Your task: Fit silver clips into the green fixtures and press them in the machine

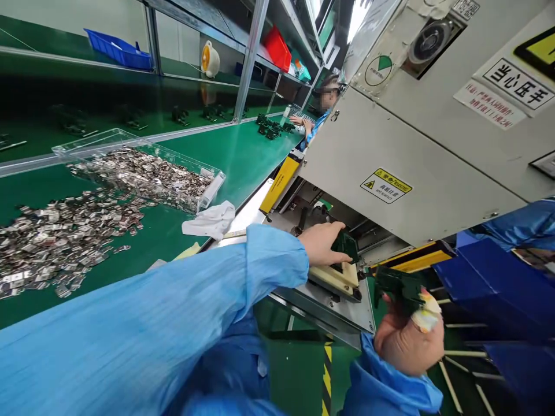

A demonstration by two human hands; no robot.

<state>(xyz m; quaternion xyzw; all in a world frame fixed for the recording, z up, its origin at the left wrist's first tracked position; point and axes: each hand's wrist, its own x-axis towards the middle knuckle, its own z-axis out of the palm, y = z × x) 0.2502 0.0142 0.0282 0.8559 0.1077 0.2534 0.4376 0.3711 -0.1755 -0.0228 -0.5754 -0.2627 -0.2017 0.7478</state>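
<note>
My left hand (323,244) reaches into the opening of a grey press machine (390,150). Its fingers and thumb close around a dark green moulded part (348,245) at a cream-coloured fixture (333,279); whether the part sits fully in the fixture is hidden. Lower right, away from the machine, my right hand (411,341) grips a second dark green moulded part (399,284). White wrapping with yellow stains (427,315) covers one of its digits. Both arms wear blue sleeves.
On the green bench, small metal pieces (65,237) lie heaped beside a clear tray (212,190) of similar pieces. A white glove (210,221) rests near the bench edge. Yellow guard bars (281,184) flank the opening. Farther back, a co-worker (325,104) stands near more dark parts (273,127).
</note>
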